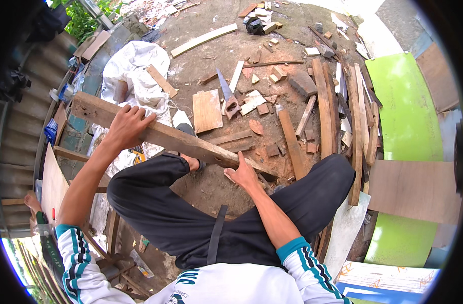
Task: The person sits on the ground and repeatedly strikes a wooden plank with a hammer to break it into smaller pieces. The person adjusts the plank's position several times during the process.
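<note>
A long, weathered wooden beam (191,143) slants across the front of me, its far left end raised and its right end low near the ground. My left hand (126,126) is wrapped over the beam's upper left part, knuckles up. Close to the lower right end, my right hand (244,176) holds the near edge, one finger laid on the wood and the thumb out to the left; its other fingers are mostly hidden. Beyond the beam a handsaw (226,93) with a wooden handle lies on the ground, beside a square plywood piece (207,110).
A white sack (135,71) slumps at the upper left. Offcuts and a dark brick (302,83) litter the ground ahead. Long boards (357,126) are stacked right of my knee, next to green sheets (406,106). A corrugated wall (23,121) stands left.
</note>
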{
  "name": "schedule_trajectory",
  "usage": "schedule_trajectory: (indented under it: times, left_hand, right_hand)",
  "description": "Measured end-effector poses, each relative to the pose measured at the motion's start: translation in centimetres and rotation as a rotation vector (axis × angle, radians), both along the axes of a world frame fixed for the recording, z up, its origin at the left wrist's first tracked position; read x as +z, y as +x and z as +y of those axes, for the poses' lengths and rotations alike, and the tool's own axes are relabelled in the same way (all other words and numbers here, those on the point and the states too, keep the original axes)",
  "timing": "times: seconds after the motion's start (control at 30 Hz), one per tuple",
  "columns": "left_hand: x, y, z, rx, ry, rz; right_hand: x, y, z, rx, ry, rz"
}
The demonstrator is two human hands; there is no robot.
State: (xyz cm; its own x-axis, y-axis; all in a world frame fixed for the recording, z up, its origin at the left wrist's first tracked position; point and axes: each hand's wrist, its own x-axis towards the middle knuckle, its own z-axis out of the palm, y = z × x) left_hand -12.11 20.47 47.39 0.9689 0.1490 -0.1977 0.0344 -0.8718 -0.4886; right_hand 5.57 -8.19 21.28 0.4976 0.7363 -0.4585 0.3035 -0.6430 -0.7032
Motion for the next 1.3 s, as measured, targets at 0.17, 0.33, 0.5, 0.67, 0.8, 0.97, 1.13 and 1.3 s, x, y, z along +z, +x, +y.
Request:
schedule_trajectory:
  times: [0.17, 0.33, 0.5, 0.67, 0.8, 0.97, 1.13, 1.3]
  left_hand:
    - [-2.7, -1.6, 1.1, -0.185, 0.106, -0.245]
    - [-3.8, -3.4, 1.5, -0.232, 0.142, -0.306]
    - [-4.4, -5.0, 0.9, -0.163, 0.080, -0.275]
    - [-5.0, -6.9, 0.8, -0.118, 0.074, -0.281]
    - [-6.4, -8.0, 0.1, 0.010, 0.028, -0.392]
    - [-8.8, -6.9, -2.3, 0.074, -0.096, -0.507]
    - [-11.4, -5.6, -3.7, 0.084, -0.203, -0.618]
    - [-13.1, -1.2, -6.4, 0.161, -0.253, -0.637]
  right_hand:
    - [-0.7, -0.4, 0.0, -0.066, -0.037, 0.049]
    - [-3.0, -0.2, -0.1, -0.083, 0.039, 0.090]
    - [-2.0, -0.9, -0.2, -0.139, 0.021, 0.141]
    - [-0.4, -0.3, -0.5, -0.245, 0.104, 0.077]
    - [2.1, 1.9, -0.6, -0.294, 0.181, -0.099]
    - [3.9, 4.7, -2.0, -0.330, 0.291, -0.317]
    - [6.0, 6.9, -3.5, -0.436, 0.371, -0.355]
    - [6.1, 8.1, -4.5, -0.708, 0.383, -0.344]
